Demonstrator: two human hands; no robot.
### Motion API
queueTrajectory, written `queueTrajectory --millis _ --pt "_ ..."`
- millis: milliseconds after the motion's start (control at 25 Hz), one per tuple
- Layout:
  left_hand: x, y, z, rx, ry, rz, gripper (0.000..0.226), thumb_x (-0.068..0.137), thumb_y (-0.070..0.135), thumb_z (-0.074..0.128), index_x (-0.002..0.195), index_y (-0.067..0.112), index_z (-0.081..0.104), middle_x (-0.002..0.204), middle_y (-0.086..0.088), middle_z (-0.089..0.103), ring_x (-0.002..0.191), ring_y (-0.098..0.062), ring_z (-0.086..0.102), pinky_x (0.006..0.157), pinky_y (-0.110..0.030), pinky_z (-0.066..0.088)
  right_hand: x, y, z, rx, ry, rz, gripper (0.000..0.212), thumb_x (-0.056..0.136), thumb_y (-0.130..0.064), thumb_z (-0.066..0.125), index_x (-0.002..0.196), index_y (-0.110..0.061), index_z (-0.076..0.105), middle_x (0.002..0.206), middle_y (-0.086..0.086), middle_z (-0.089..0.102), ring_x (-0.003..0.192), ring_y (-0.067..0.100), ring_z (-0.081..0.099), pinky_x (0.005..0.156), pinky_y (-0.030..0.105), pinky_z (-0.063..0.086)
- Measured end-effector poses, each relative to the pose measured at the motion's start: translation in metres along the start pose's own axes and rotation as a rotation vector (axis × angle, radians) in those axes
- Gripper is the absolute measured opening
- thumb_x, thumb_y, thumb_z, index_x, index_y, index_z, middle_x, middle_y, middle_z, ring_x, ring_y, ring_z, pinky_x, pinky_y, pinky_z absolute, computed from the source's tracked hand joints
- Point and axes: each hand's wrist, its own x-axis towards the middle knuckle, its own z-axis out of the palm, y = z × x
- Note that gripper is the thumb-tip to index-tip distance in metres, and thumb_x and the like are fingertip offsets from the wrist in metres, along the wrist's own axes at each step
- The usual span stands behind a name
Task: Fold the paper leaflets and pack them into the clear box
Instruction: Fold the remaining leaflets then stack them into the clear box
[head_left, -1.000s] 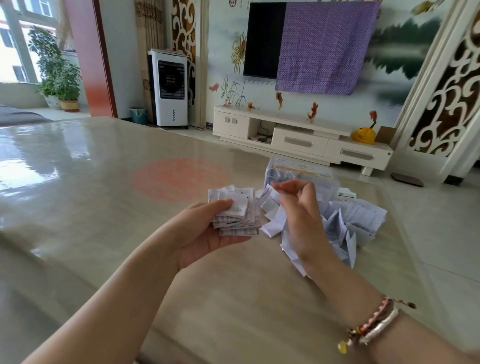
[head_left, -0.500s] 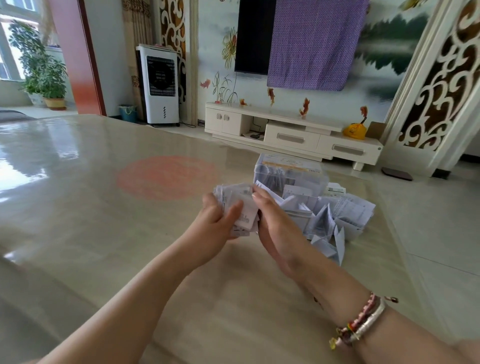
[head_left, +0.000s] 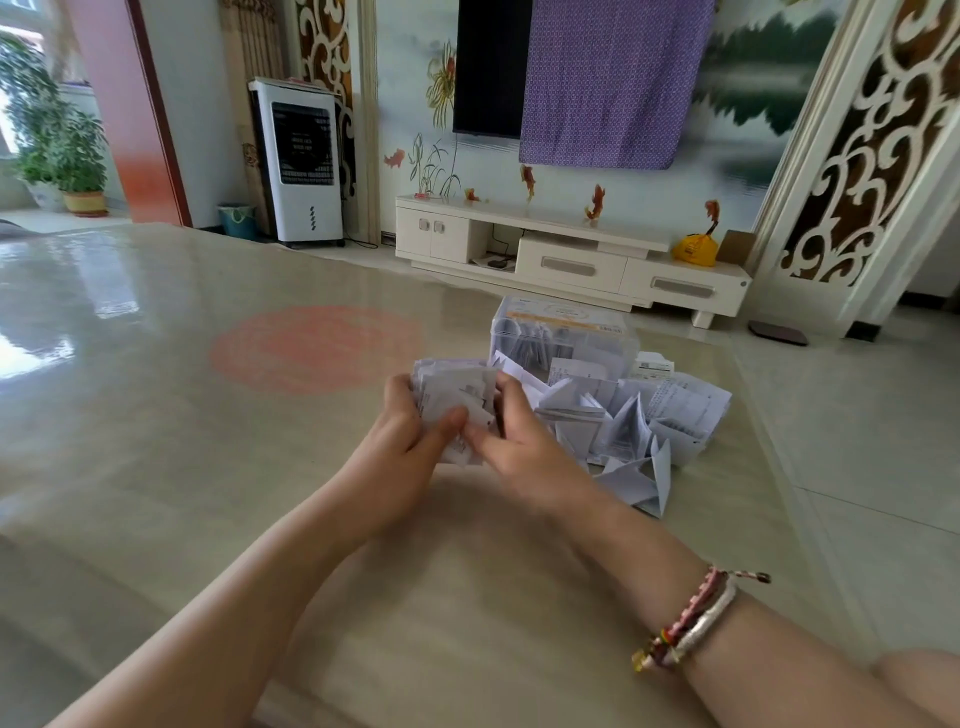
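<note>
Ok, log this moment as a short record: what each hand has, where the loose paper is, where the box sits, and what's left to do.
left hand: grips the stack of folded leaflets
right hand: pinches the same stack from its right side
loose leaflets: heaped on the table, right of the hands
clear box: behind the heap, leaflets visible inside
left to do: the held stack is not yet in the box

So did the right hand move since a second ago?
Yes. The right hand moved left, away from the loose leaflet pile, and now grips the folded stack.
</note>
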Motion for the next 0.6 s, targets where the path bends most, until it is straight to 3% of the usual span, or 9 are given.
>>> queueTrajectory --millis 120,200,320,400,480,600 --pt "0.003 0.006 -0.007 -0.290 -0.006 -0.089 0.038 0.086 0.028 0.063 0.116 0.007 0.051 0.105 -0.012 0.068 0.094 -0.012 0.067 0.084 -0.029 0.054 -0.002 -0.011 -0.011 0.092 0.079 0.040 0.046 0.093 -0.018 0.060 0.135 -0.020 0.042 0.118 0.005 0.062 0.100 0.008 0.064 0.075 0.015 0.051" --pt "0.005 0.009 -0.012 -0.465 -0.019 -0.181 0.044 0.083 0.030 0.064 0.120 0.009 0.054 0.111 -0.017 0.068 0.099 -0.026 0.067 0.091 -0.041 0.053 -0.004 -0.021 -0.022 -0.043 0.111 0.025 0.048 0.092 -0.020 0.062 0.135 -0.021 0.041 0.118 0.001 0.060 0.104 0.007 0.061 0.081 0.017 0.051" --pt "0.010 0.009 -0.017 -0.508 0.026 -0.290 0.036 0.090 0.023 0.062 0.122 0.008 0.054 0.110 -0.015 0.068 0.091 -0.023 0.067 0.090 -0.040 0.054 -0.005 -0.034 -0.057 -0.545 0.228 -0.117 0.039 0.088 -0.018 0.067 0.124 -0.023 0.054 0.116 -0.010 0.056 0.111 0.006 0.051 0.091 0.020 0.043" --pt "0.012 0.008 -0.016 -0.485 0.042 -0.341 0.034 0.091 0.023 0.061 0.121 0.008 0.054 0.103 -0.011 0.069 0.087 -0.021 0.068 0.087 -0.038 0.055 -0.007 -0.036 -0.078 -0.924 0.191 -0.050 0.039 0.085 -0.023 0.068 0.122 -0.030 0.057 0.120 -0.014 0.051 0.120 0.011 0.037 0.088 0.024 0.032" --pt "0.013 0.005 -0.013 -0.468 0.039 -0.373 0.034 0.092 0.025 0.061 0.120 0.007 0.054 0.103 -0.010 0.069 0.085 -0.019 0.068 0.083 -0.034 0.057 -0.007 -0.028 -0.088 -1.111 0.115 0.088 0.041 0.085 -0.024 0.066 0.123 -0.035 0.054 0.125 -0.012 0.049 0.121 0.015 0.029 0.085 0.028 0.026" --pt "0.015 0.002 -0.009 -0.507 0.001 -0.402 0.034 0.093 0.023 0.059 0.118 0.000 0.057 0.104 -0.014 0.071 0.085 -0.020 0.069 0.079 -0.031 0.058 -0.002 -0.016 -0.089 -1.258 0.183 0.021 0.026 0.085 -0.024 0.063 0.106 -0.035 0.052 0.118 -0.010 0.050 0.112 0.017 0.031 0.081 0.029 0.023"
